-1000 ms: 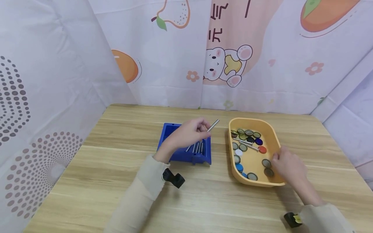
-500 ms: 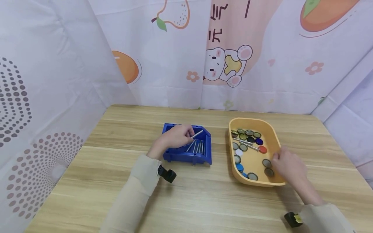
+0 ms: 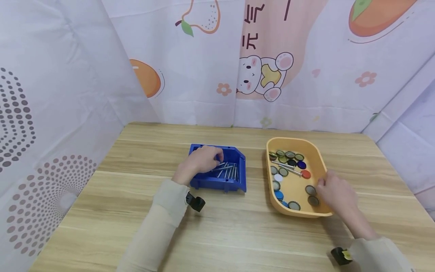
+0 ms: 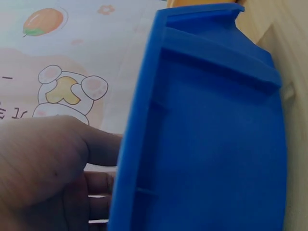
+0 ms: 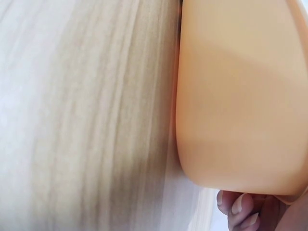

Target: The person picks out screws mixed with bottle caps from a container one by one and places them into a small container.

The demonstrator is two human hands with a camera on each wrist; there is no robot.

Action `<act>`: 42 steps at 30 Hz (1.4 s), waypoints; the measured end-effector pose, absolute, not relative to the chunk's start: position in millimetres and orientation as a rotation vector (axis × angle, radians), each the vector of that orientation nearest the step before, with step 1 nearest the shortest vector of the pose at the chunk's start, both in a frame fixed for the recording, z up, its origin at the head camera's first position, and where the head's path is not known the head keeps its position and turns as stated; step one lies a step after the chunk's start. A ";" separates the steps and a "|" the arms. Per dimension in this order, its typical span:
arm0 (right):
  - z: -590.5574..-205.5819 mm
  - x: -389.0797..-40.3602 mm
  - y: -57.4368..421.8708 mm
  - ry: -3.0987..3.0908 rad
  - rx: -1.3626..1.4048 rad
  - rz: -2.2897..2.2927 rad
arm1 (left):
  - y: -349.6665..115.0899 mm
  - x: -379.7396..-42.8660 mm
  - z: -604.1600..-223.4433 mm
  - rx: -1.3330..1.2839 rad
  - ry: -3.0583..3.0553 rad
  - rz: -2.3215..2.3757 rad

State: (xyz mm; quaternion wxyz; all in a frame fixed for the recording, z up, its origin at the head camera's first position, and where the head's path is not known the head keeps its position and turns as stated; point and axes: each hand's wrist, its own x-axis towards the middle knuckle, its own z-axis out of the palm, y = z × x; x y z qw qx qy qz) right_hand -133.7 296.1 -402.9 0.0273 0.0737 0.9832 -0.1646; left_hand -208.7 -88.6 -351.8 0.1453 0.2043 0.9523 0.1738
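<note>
My left hand (image 3: pixel 203 158) is over the blue bin (image 3: pixel 217 184), its fingers reaching inside above several long silver bolts (image 3: pixel 232 172). One bolt (image 3: pixel 222 167) lies across the others, below the fingertips, and I see none held. In the left wrist view the fingers pass behind the wall of the bin (image 4: pixel 211 134). My right hand (image 3: pixel 338 193) grips the right rim of the orange tray (image 3: pixel 297 214), and curled fingertips (image 5: pixel 239 204) show against its outer side in the right wrist view. Two bolts (image 3: pixel 291 171) lie in the tray among bottle caps (image 3: pixel 310 190).
Other caps in the tray include a red one (image 3: pixel 306 174), a white one (image 3: pixel 278 177) and a dark blue one (image 3: pixel 301 164). The wooden table (image 3: pixel 238 234) runs back to a printed curtain (image 3: pixel 190 75). Bare tabletop separates the bin and the tray.
My left hand has moved left from between the containers to over the blue bin. The bolt it held has been let go and lies in the bin. The right hand stays put.
</note>
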 end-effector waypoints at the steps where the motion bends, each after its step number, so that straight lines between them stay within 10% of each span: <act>1: -402.9 -133.8 296.3 3.038 0.228 -0.508 | -88.2 -209.2 -351.4 0.601 2.742 0.519; 42: -401.5 -132.7 295.9 3.031 0.231 -0.520 | 88.0 -199.6 -366.4 1.082 2.839 0.383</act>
